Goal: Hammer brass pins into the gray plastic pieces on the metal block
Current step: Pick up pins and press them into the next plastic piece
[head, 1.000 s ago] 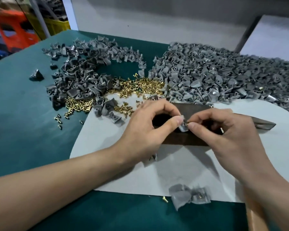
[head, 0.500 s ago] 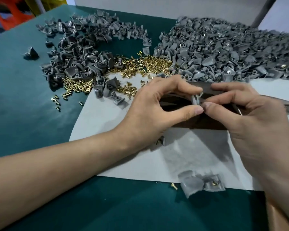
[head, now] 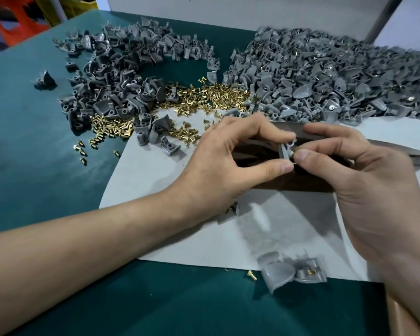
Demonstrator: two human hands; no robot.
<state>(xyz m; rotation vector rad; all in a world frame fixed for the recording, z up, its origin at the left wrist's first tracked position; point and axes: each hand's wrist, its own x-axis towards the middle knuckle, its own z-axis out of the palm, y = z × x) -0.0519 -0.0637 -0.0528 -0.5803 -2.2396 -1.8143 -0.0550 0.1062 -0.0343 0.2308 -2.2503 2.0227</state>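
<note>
Currently pin-fitting: left hand point(head: 228, 161) pinches one gray plastic piece point(head: 284, 150) between thumb and forefinger over the metal block point(head: 301, 184). Right hand point(head: 364, 180) pinches one brass pin point(head: 292, 153) at it. Next, probably: seat the piece flat, then hammer. Near edge: two spare pieces point(head: 277, 272), one loose pin point(head: 252, 275). Gray heaps point(head: 325, 81) and pin pile point(head: 204, 98) uncountable.

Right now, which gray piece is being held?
The piece the left hand pinches over the block, where the right hand holds a pin; others lie loose on the table.
</note>
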